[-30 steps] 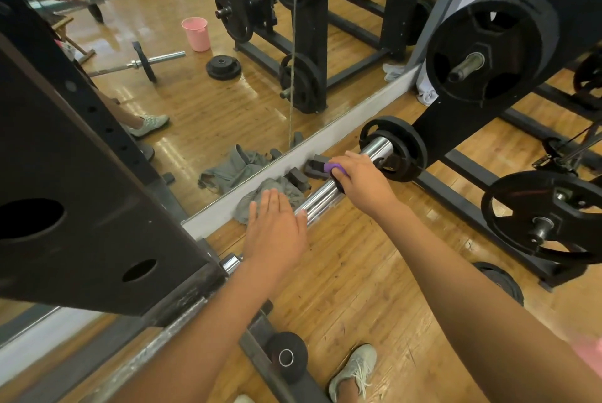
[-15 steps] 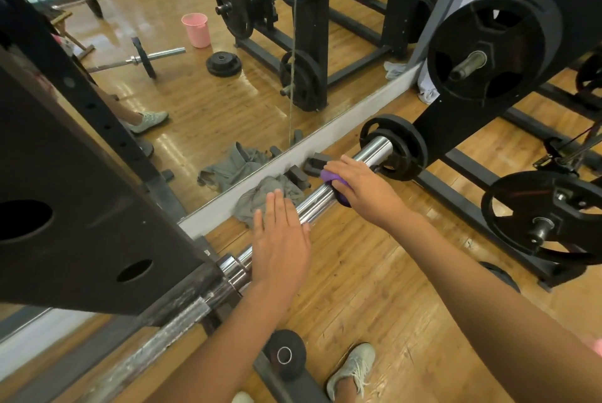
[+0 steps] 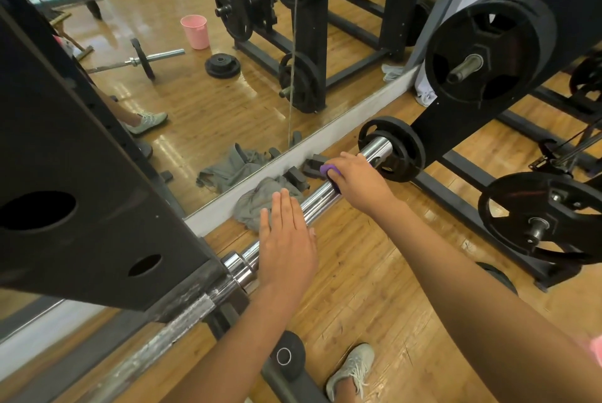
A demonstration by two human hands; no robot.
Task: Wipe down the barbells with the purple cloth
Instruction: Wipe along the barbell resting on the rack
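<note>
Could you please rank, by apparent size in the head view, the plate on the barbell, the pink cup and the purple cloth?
1. barbell plate
2. pink cup, a mirror reflection, so farther away
3. purple cloth, mostly hidden under the right hand
</note>
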